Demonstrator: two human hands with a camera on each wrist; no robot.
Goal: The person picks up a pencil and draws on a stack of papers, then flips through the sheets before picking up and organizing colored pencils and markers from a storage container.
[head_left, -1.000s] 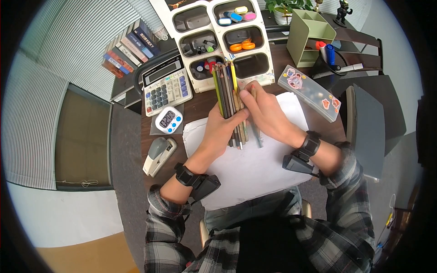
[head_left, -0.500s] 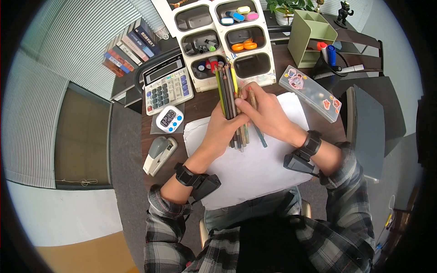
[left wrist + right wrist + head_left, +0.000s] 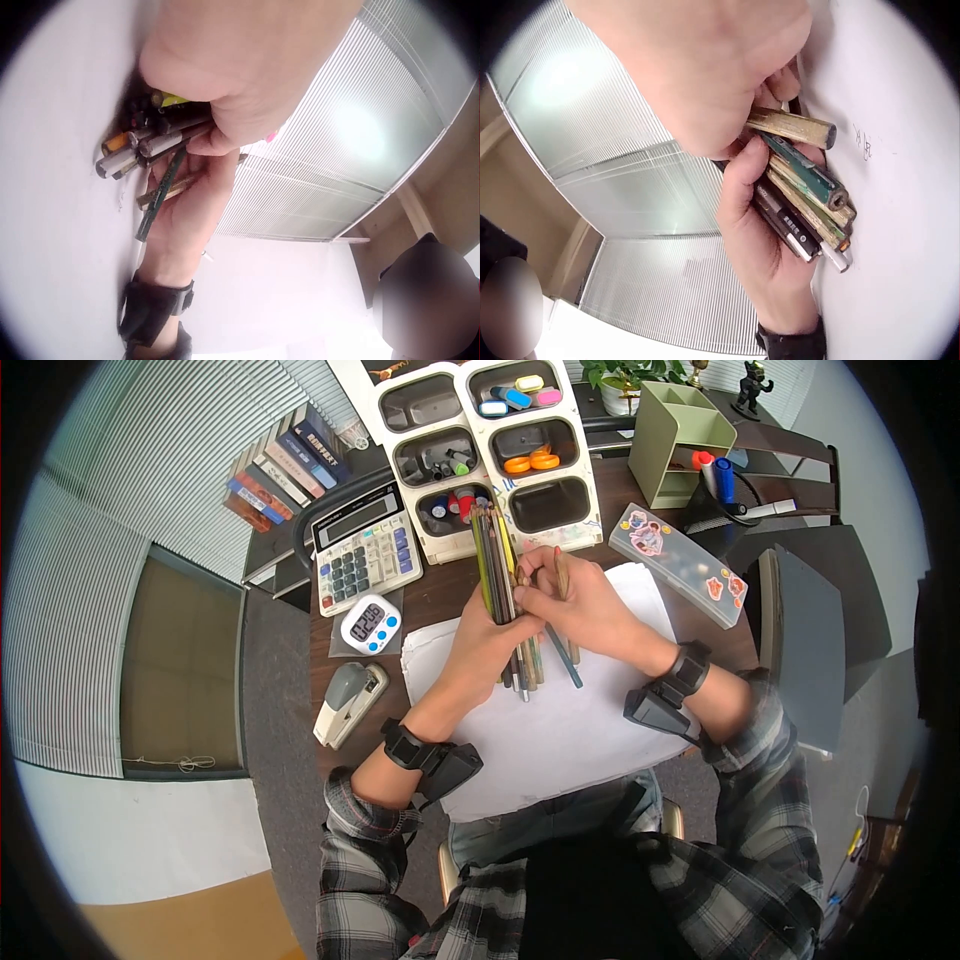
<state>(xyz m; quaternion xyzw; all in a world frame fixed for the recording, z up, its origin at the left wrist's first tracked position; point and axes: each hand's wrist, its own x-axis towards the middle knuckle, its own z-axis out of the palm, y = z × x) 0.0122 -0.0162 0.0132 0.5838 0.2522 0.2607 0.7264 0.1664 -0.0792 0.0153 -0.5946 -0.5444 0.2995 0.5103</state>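
My left hand (image 3: 478,635) grips an upright bundle of pencils (image 3: 494,565) above the white paper (image 3: 530,750). Close against it on the right, my right hand (image 3: 592,615) holds a gold-brown pencil (image 3: 799,127) and touches the bundle with its thumb and fingers. A dark green pencil (image 3: 806,172) slants out between the two hands; which hand bears it, I cannot tell. In the left wrist view, the blunt ends of the bundle (image 3: 124,154) stick out below the left hand. The right fingertips are partly hidden.
Beyond the hands stands a white organizer (image 3: 430,548) with markers and orange scissors. At left are a calculator (image 3: 365,555), a timer (image 3: 371,624) and a stapler (image 3: 350,703). To the right lie a clear pencil case (image 3: 680,565), a black pen cup (image 3: 715,515) and a green holder (image 3: 655,450).
Between the hands, the green pencil has swung outward from the bundle, and a second pencil's lower end now shows beside it. Both hands stay in nearly the same place.
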